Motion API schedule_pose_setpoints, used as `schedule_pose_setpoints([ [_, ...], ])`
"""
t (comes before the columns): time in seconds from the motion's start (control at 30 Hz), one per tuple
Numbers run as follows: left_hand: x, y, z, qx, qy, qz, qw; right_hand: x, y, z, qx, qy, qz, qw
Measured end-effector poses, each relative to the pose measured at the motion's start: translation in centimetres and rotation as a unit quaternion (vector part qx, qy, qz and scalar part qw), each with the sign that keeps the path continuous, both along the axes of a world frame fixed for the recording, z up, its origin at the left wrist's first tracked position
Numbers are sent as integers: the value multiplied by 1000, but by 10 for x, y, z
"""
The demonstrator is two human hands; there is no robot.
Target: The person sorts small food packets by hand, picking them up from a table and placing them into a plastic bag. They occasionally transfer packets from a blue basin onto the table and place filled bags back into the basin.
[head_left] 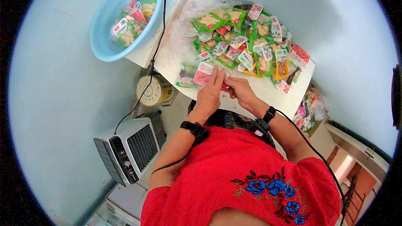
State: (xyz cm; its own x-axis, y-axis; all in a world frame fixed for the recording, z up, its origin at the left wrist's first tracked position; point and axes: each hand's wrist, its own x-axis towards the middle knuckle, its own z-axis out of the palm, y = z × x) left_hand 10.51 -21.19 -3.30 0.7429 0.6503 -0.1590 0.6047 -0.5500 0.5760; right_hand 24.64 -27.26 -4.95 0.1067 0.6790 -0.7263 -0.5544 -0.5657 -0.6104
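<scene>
At the table's near edge, my left hand (208, 98) holds a red-and-white snack packet (202, 74), its fingers lying together over the packet's right part. Close against it, my right hand (244, 92) has its fingers pinched at the packet's right end, where a bit of red shows. The fingertips partly hide that end. A clear packet with a green border (185, 76) lies just left of the held one. Beyond both hands spreads a pile of small sealed snack packets (261, 62), with green, yellow and red edges and pale or dark food inside.
A blue basin (97, 37) with several packets stands at the upper left. Clear plastic bags (184, 29) lie on the white table (268, 96). A black cable hangs past a lidded bucket (149, 91) to a grey-white fan-like appliance (127, 150). More packets (307, 111) sit lower right.
</scene>
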Motion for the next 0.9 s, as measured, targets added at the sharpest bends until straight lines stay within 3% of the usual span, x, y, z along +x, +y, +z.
schedule_pose_setpoints([
  [0.17, -1, 2, -4, 19, -47, -3, 999, -9, 24, -33, 32, 68, 58, 995],
  [0.27, -2, 2, -2, 16, -49, -1, 999, -19, 39, -29, 32, 44, 29, 998],
  [0.37, 0, 4, 10, -18, -20, 10, 1000, -26, 48, -35, 81, 103, -34, 991],
  [0.47, 0, 7, 13, -47, -9, 15, 999, -33, 52, -41, 141, 63, -59, 986],
  [0.57, -2, 7, 6, -38, -18, 6, 999, -35, 49, -94, 164, 28, -86, 982],
  [0.67, -4, 7, 6, -52, -33, 1, 998, -47, 53, -76, 94, 99, -207, 969],
  [0.77, -7, 6, 1, -26, -64, -10, 998, -51, 52, -64, 69, 162, -254, 951],
  [0.87, -10, 6, -5, -4, -85, -24, 996, -47, 49, -116, 133, 169, -225, 950],
  [0.9, -9, 7, -3, -2, -90, -28, 996, -46, 51, -109, 123, 135, -225, 957],
])
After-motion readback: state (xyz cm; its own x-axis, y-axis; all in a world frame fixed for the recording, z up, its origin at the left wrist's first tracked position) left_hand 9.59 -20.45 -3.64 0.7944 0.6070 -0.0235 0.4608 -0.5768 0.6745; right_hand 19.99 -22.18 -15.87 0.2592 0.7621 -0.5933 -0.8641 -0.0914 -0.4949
